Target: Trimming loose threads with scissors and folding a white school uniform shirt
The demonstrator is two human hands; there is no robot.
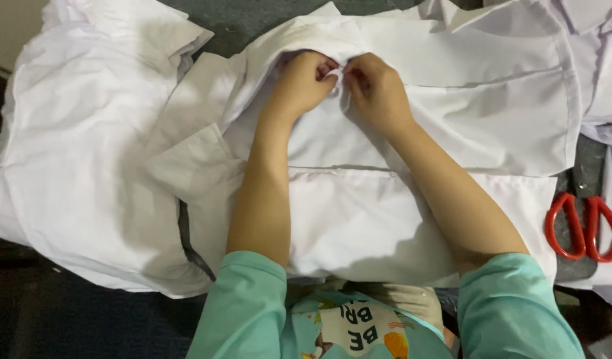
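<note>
Pile: I see a big heap of white cloth (80,153) at far left, crumpled, matte, softly creased, well apart from both hands.

Shirt: a white shirt (452,113) lies spread flat across the middle, directly under both forearms. It looks like thin woven fabric, smooth with light wrinkles. A straight seam runs across it below the hands, and a stitched hem curves down its right edge. A pointed flap sticks out at left.

Surface: dark grey surface (233,20), rough-looking, showing past the top edge of the shirt.

Sleeves: teal sleeves (512,306) cover my upper arms at the bottom of the view; forearms are bare.

Scissors: red-handled scissors (584,227) lie at the far right edge, on a dark strip between white pieces, well apart from the right hand. The handles are two glossy oval loops; the blades are hidden.

Left hand: my left hand (304,80) is curled closed, pinching a small fold of the shirt near its top edge.

Right hand: my right hand (379,90) is also closed, fingertips pinching the same fold, touching the left hand.
</note>
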